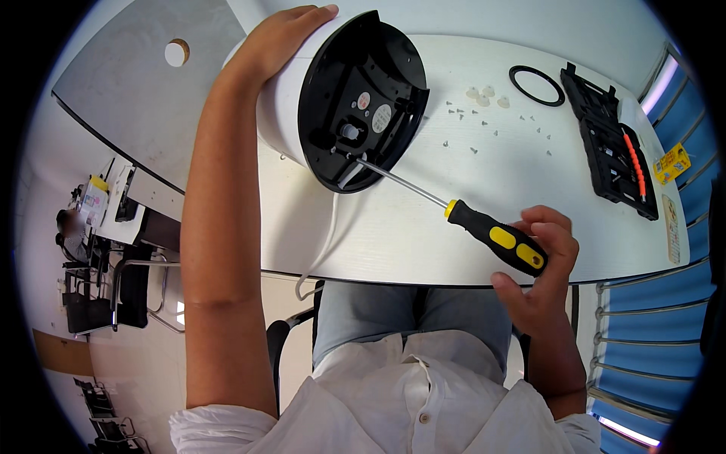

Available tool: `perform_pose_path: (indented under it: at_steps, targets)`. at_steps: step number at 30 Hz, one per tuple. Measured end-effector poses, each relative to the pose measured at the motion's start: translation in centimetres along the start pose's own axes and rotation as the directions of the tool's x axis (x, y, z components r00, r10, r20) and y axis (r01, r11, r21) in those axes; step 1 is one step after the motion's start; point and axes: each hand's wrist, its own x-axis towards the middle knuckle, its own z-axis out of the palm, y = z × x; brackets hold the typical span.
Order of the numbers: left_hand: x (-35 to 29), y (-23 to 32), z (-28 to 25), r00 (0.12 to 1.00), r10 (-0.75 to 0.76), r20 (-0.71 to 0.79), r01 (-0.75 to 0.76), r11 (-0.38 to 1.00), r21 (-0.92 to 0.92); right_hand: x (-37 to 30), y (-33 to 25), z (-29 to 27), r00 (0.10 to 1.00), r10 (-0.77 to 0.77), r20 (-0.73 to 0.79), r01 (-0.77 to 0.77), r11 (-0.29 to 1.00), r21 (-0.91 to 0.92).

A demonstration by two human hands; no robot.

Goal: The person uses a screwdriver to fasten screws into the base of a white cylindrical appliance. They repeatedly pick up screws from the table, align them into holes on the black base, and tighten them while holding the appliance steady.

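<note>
A white rounded appliance (280, 125) lies tipped on the table, its black underside (333, 98) turned toward the right. My left hand (283, 38) is wrapped over its upper side and holds it, with the fingertips at the rim. In my right hand (546, 261) is the black-and-yellow handle of a screwdriver (495, 234); the fingers curl behind the handle and the thumb stands a little apart below it. The screwdriver's tip meets the underside near its lower edge, beside a small opening. A white cord (330, 234) runs from the appliance over the table's front edge.
Several loose screws (474, 150) and small pale feet (484, 97) lie on the white table (393, 250). Farther right are a black ring (516, 82), an open black tool case (605, 151) with an orange shaft, and a yellow box (671, 163). A grey table (128, 83) adjoins at left.
</note>
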Motion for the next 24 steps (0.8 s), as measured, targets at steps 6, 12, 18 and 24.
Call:
perform_pose_path:
  at_steps: [6, 12, 18, 24]
  targets:
    - [-1.2, 1.0, -0.2, 0.999, 0.032, 0.010, -0.032, 0.999, -0.006, -0.7, 0.5, -1.1, 0.995, 0.011, 0.096, 0.013, 0.968, -0.249]
    - [-0.5, 0.6, -0.1, 1.000, 0.013, -0.004, -0.013, 1.000, 0.017, -1.0, 0.2, -0.7, 0.969, 0.237, 0.062, -0.237, 0.971, -0.008]
    - [-0.7, 1.1, 0.0, 1.000, -0.016, -0.003, 0.016, 1.000, -0.001, -0.3, 1.1, -1.0, 0.997, -0.036, 0.067, 0.045, 0.989, -0.142]
    - [-1.3, 1.4, -0.3, 1.000, 0.002, 0.022, -0.002, 1.000, -0.021, -1.2, 0.8, -0.6, 0.990, 0.133, 0.042, -0.129, 0.988, -0.087]
